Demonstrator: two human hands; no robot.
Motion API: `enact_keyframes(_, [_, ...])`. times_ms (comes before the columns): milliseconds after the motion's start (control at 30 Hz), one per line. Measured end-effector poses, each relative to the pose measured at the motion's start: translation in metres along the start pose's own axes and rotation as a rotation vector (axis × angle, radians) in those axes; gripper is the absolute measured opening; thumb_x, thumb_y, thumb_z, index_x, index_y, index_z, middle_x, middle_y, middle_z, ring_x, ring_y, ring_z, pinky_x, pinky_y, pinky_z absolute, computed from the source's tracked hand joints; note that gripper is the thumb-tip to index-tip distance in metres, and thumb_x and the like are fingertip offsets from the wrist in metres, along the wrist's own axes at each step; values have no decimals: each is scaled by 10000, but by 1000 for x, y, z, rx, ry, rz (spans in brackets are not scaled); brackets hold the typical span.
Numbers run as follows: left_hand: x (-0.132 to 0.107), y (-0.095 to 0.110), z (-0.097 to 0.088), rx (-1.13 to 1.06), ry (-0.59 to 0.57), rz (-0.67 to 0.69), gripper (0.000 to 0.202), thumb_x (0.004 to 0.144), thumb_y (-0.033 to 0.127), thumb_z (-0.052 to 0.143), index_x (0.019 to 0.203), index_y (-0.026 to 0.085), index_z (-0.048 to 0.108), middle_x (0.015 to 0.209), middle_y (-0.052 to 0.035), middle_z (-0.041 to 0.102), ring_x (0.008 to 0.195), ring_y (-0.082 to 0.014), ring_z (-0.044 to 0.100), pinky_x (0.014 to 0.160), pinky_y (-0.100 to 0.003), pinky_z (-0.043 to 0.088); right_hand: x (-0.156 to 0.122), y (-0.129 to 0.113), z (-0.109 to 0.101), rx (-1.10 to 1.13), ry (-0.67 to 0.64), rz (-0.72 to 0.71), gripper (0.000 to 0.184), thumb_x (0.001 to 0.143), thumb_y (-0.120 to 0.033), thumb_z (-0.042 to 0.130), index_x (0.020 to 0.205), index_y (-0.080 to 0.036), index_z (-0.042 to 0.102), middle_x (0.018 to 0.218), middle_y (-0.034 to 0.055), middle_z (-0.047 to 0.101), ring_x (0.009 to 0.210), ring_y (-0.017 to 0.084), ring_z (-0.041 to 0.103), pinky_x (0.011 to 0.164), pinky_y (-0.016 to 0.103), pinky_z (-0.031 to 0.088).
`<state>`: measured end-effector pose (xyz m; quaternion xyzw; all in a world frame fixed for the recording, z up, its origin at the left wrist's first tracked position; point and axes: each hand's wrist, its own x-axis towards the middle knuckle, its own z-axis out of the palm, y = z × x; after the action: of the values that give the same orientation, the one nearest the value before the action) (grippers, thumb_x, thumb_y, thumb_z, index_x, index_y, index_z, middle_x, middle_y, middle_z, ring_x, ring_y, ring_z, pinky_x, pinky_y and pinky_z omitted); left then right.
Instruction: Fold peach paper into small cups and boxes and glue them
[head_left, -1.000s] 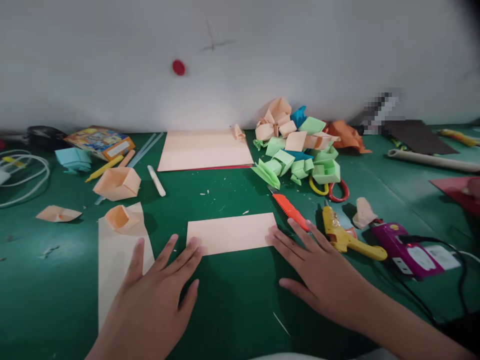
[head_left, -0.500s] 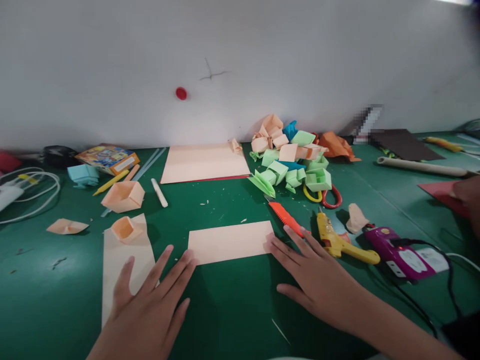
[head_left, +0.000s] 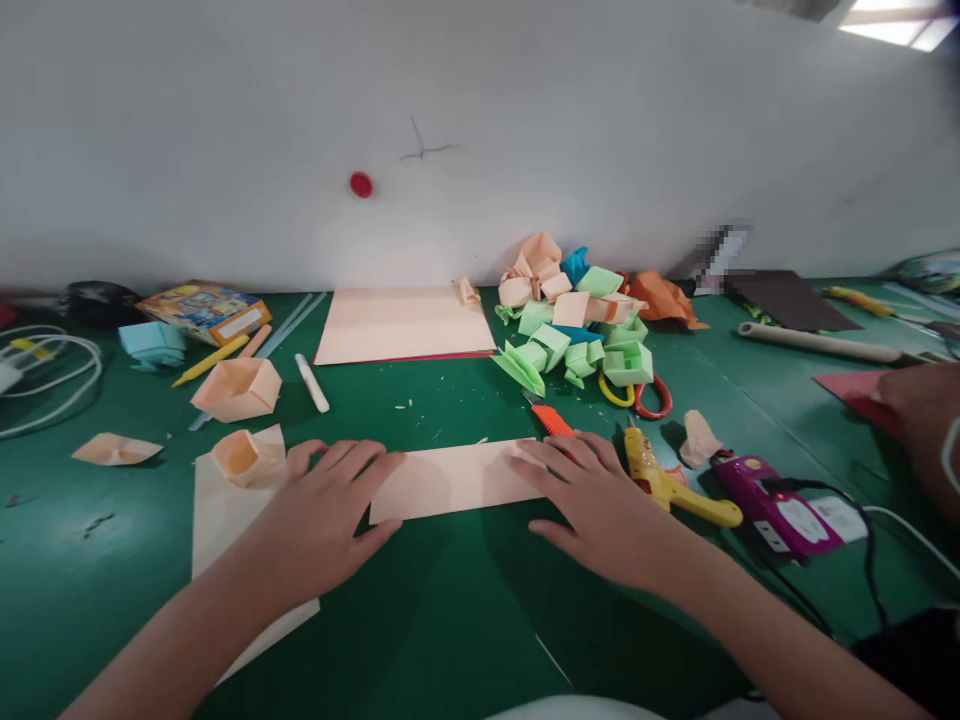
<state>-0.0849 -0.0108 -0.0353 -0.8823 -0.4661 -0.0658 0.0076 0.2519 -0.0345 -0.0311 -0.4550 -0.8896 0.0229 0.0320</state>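
Observation:
A peach paper strip [head_left: 457, 482] lies flat on the green table, its long side running left to right. My left hand [head_left: 330, 510] rests at the strip's left end, fingers apart and touching its upper left corner. At the other end, my right hand [head_left: 585, 495] lies with spread fingertips on the paper. Under my left forearm is a larger peach sheet [head_left: 232, 520], partly covered, with a small folded paper cup [head_left: 238, 458] on it. An orange cutter knife [head_left: 551, 416] sits just beyond my right fingers, its lower part hidden.
A yellow glue gun [head_left: 664, 478] and a purple power box [head_left: 776, 505] with cords lie to the right. Folded green and peach paper pieces [head_left: 551, 345] are heaped behind, beside scissors [head_left: 654, 398]. Another person's hand [head_left: 922, 420] holds red paper at the right edge.
My left hand has moved up and turned inward onto the strip's left end. My right hand has slid slightly left over the strip. The view has shifted a little.

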Motion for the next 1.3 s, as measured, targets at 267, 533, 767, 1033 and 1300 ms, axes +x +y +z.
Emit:
enact_keyframes(267, [-5, 0, 13, -27, 23, 100, 409, 973, 385, 545, 1365, 286, 604, 1500, -82, 560, 1334, -321, 525, 1072, -502, 366, 38, -18, 0, 117, -9, -107, 483, 976, -258, 523, 1456, -209, 520, 1480, 87, 570, 1300, 288, 508, 1111, 526, 402])
enact_keyframes(533, [4, 8, 16, -90, 127, 184, 357, 1032, 253, 403, 1204, 215, 714, 1232, -78, 739, 1128, -243, 667, 1000, -440, 467, 41, -3, 6, 167, 31, -194, 299, 1006, -230, 496, 1224, -231, 701, 1202, 67, 741, 1099, 233, 659, 993, 441, 497])
enact_keyframes(767, [2, 8, 8, -217, 158, 107, 396, 1041, 289, 367, 1009, 214, 754, 989, -56, 772, 875, -185, 704, 783, -313, 571, 37, -4, 7, 245, 129, -114, 377, 1005, -148, 421, 1225, -222, 718, 1135, 66, 767, 1027, 201, 694, 899, 362, 545])
enact_keyframes(1033, [14, 24, 17, 51, 343, 52, 317, 988, 185, 469, 1183, 214, 718, 1320, -75, 703, 1104, -273, 703, 970, -469, 546, 47, -5, 20, 376, 181, 58, 364, 979, -142, 445, 1219, -230, 704, 1094, 56, 754, 1000, 202, 680, 814, 332, 550])
enact_keyframes(1300, [13, 33, 20, 24, 395, 427, 435, 956, 12, 483, 1323, 192, 633, 1399, -37, 656, 1330, -197, 585, 1228, -412, 382, 48, -7, 19, 545, 143, 73, 373, 963, -113, 423, 1167, -227, 713, 1008, 41, 741, 916, 182, 686, 773, 304, 523])
